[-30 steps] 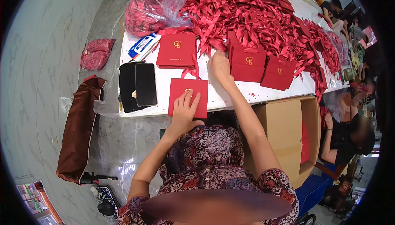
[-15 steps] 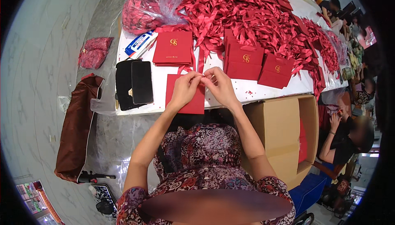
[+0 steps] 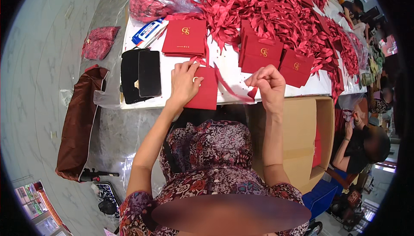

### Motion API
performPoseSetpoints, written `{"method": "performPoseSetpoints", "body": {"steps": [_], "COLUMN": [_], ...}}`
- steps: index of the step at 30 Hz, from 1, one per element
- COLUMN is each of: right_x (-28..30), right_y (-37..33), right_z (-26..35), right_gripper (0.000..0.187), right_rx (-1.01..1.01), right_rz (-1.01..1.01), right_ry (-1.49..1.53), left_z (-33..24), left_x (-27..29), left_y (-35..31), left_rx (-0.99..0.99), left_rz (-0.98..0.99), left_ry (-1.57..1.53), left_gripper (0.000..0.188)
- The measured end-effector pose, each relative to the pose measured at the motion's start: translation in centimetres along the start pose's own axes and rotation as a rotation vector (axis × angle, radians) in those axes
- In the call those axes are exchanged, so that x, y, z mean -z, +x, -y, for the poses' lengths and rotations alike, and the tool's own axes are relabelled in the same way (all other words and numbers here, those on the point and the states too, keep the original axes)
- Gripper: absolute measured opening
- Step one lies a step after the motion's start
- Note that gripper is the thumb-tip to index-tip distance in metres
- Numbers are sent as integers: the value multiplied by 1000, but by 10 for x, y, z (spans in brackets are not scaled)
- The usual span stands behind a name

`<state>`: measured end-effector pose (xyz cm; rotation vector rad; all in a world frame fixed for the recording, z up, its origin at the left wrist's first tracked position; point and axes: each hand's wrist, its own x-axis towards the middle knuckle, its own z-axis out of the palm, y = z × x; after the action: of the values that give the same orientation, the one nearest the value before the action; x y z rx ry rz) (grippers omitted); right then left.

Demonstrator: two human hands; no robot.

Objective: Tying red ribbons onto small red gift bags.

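Observation:
A flat red paper bag (image 3: pixel 207 91) lies at the table's front edge. My left hand (image 3: pixel 184 84) rests on its left side with the fingers spread, pressing it against the table. To the right, my right hand (image 3: pixel 269 87) is raised and closed in a pinch on a red ribbon (image 3: pixel 230 90). The ribbon curves from the bag's upper right corner towards my fingers; its exact end there is partly hidden. Just beyond the bag sits a stack of red bags (image 3: pixel 184 37) with gold print.
More red bags (image 3: pixel 261 55) stand right of centre, before a large heap of red ribbons (image 3: pixel 267 12). A black phone (image 3: pixel 149 74) lies on a black pouch at left. An open cardboard box (image 3: pixel 286 139) stands right of my lap. A co-worker (image 3: pixel 373 143) sits further right.
My hands have parted. The left has shifted left and flattened onto the bag; the right has swung right and up, drawing the ribbon out. The view has shifted slightly.

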<state>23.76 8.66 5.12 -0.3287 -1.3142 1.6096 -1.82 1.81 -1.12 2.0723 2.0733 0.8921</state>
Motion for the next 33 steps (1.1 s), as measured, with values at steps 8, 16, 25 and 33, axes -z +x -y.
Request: {"method": "performPoseSetpoints", "body": {"steps": [8, 16, 25, 33], "right_x": [-16, -36, -41, -39], "right_y": [2, 5, 8, 7], "right_z": [-70, -98, -91, -88], "right_gripper": [15, 12, 14, 17], "right_rx": [-310, -307, -288, -254], "right_rz": [-50, -112, -89, -88], "right_ry": [-603, -905, -1052, -1012], "left_z": [-4, -7, -21, -31], "left_x": [-6, -5, -8, -7], "left_y": [7, 8, 7, 7], "left_rx": [-12, 31, 21, -76], "left_rz": [162, 126, 54, 30], "left_ry": [39, -178, -207, -101], "left_gripper": [48, 30, 20, 19]}}
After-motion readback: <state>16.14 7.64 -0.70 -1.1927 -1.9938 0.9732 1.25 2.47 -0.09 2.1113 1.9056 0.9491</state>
